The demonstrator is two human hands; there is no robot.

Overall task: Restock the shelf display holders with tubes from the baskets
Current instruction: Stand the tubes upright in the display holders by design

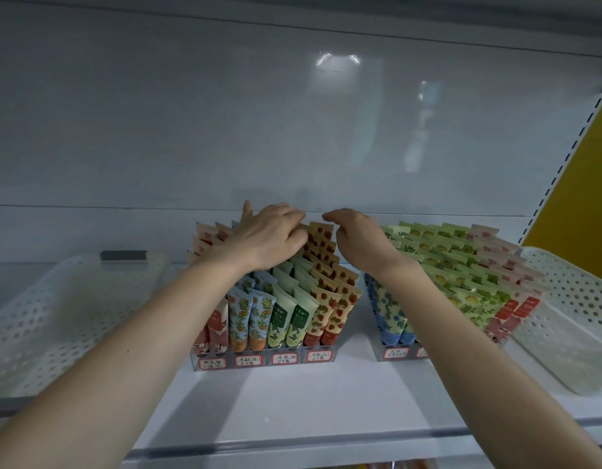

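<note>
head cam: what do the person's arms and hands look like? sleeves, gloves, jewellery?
Both arms are bare. The left forearm and right forearm show no sleeve all the way to the frame edge. The left hand and right hand wear no gloves. No watch, bracelet or ring shows on the wrists or on the fingers in view.

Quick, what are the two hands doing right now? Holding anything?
Left hand: open, fingers resting on top of the tubes.
Right hand: fingers curled beside the strawberry tubes; cannot tell if it pinches one.
</note>
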